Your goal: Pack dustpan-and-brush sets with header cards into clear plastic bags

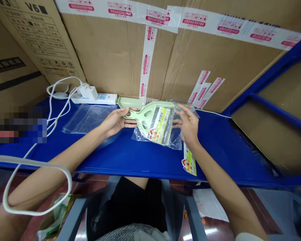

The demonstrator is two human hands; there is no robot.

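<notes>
A light green dustpan (143, 117) with a printed label card (161, 125) on it is partly inside a clear plastic bag (176, 139), above the blue table. My left hand (117, 121) pinches the dustpan's handle end between thumb and fingers. At the other end, my right hand (189, 124) grips the bag around the dustpan's wide edge; some of its fingers are hidden behind. Below my right wrist lies another printed card (190, 162). Behind the dustpan, a second light green piece (129, 102) rests against the cardboard.
Flat clear bags (87, 117) lie on the blue table (145, 159) to the left. A white power strip (107, 98) with cables stands at the back. A white cable (69, 180) loops over my left forearm. Cardboard (110, 57) walls the back; a blue frame (278, 112) stands right.
</notes>
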